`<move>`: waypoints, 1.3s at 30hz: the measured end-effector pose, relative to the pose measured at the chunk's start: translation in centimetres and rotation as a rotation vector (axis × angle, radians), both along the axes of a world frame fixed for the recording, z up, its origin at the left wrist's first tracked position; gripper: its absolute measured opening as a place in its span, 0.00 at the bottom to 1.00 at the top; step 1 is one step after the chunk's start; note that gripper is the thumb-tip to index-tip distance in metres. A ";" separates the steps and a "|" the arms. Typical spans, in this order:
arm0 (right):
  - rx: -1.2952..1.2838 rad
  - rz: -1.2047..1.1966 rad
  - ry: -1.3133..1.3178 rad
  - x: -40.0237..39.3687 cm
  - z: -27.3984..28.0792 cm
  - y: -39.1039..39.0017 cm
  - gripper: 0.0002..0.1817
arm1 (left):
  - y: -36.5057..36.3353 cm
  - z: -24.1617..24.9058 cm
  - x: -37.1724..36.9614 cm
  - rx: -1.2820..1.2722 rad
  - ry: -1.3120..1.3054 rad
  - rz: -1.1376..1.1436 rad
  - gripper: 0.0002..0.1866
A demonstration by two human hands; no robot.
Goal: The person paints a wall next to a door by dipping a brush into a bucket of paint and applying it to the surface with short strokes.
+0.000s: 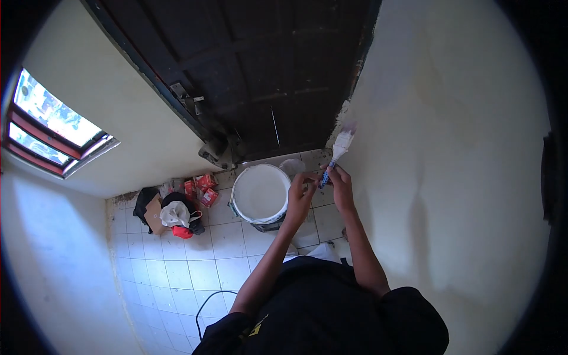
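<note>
A paintbrush (343, 144) with whitish bristles and a blue patterned handle points up toward the wall beside the door frame. My right hand (339, 183) is closed around its handle. Close by on the left, my left hand (303, 188) has bent fingers near the handle's lower end; whether they touch it or hold anything is too small to tell. Below and left of that hand, a round bucket (235, 206) of white paint stands on the tiled floor.
A dark panelled door (254, 71) with a metal latch is ahead. The pale wall (461, 177) rises close on the right. Bags and red packets (207, 197) lie at the left wall's foot, below a window (56, 127). A black cable (204, 302) curves over the floor.
</note>
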State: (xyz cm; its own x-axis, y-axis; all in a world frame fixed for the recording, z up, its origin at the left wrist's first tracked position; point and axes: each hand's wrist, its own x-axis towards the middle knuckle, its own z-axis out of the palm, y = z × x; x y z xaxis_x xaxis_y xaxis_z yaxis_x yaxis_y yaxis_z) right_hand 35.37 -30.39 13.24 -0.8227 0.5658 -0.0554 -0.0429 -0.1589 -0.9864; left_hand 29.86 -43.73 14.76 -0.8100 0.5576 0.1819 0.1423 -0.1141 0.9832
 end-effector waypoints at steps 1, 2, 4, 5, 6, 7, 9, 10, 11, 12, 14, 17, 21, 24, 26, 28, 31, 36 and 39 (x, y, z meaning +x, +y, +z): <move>-0.001 -0.003 0.008 -0.5 0.1 -0.8 0.15 | -0.2 -0.1 -0.9 0.003 -0.002 -0.003 0.10; -0.003 -0.007 0.016 -0.9 0.2 -1.5 0.15 | -0.4 0.4 -1.5 0.017 -0.080 0.001 0.09; 0.064 -0.005 -0.003 -1.4 0.1 -2.3 0.15 | -0.7 1.9 -2.4 0.029 -0.162 -0.005 0.08; 0.130 0.000 -0.019 -1.5 0.1 -2.8 0.15 | -0.9 3.2 -2.7 0.049 -0.214 -0.017 0.08; 0.128 -0.012 -0.024 -1.5 1.2 -3.4 0.15 | -1.1 3.7 -2.9 0.068 -0.267 -0.030 0.08; 0.127 -0.001 -0.023 -1.2 2.3 -3.9 0.15 | -1.3 3.8 -3.2 0.064 -0.271 -0.044 0.08; 0.131 0.001 -0.016 -1.2 3.7 -4.5 0.15 | -1.5 4.0 -4.0 0.090 -0.318 -0.082 0.08; 0.119 0.018 -0.009 -1.2 3.9 -4.7 0.14 | -1.4 4.2 -4.2 0.091 -0.315 -0.090 0.08; 0.107 0.038 -0.003 -1.1 4.1 -4.8 0.13 | -1.4 4.2 -4.3 0.101 -0.307 -0.094 0.07; 0.107 0.033 -0.003 -1.1 4.3 -4.8 0.13 | -1.3 4.3 -4.3 0.110 -0.298 -0.096 0.06; 0.200 0.026 -0.013 -1.0 4.5 -4.9 0.12 | -1.0 4.0 -4.5 0.118 -0.279 -0.103 0.06; 0.230 -0.019 -0.048 -1.2 4.7 -4.8 0.12 | -0.9 3.5 -4.6 0.126 -0.272 -0.097 0.06; 0.234 -0.019 -0.105 -1.9 4.2 -3.7 0.10 | -0.8 1.9 -6.3 0.024 -0.076 0.004 0.08; 0.083 -0.054 -0.158 -2.8 2.4 -1.8 0.09 | -3.0 -2.3 -9.2 -0.098 -0.120 0.082 0.08; 0.291 -0.080 -0.277 -3.1 -0.3 -0.2 0.08 | -6.0 -6.6 -10.9 -0.161 -0.189 0.189 0.09; 0.413 0.022 -0.320 -3.3 -3.1 0.4 0.08 | -10.5 -11.5 -12.0 -0.229 -0.215 0.299 0.08; 0.497 0.145 -0.306 -4.4 -7.6 -0.9 0.10 | -16.7 -18.4 -12.0 -0.400 -0.022 0.506 0.08; 0.302 0.248 -0.402 -8.7 -17.3 -4.6 0.10 | -20.8 -23.2 -10.5 -0.767 -0.042 0.675 0.13; 0.568 0.376 -0.331 -12.6 -22.0 -6.7 0.10 | -20.9 -26.2 -11.4 -0.766 -0.089 0.789 0.14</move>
State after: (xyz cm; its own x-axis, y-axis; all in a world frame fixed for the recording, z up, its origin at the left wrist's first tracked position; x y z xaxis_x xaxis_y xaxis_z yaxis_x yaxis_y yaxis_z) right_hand 22.81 -37.09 -8.72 -0.9568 0.2661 -0.1169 0.2268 0.4324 -0.8727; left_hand 18.41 -64.62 -11.42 -0.9810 -0.1819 -0.0679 -0.1682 0.6212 0.7654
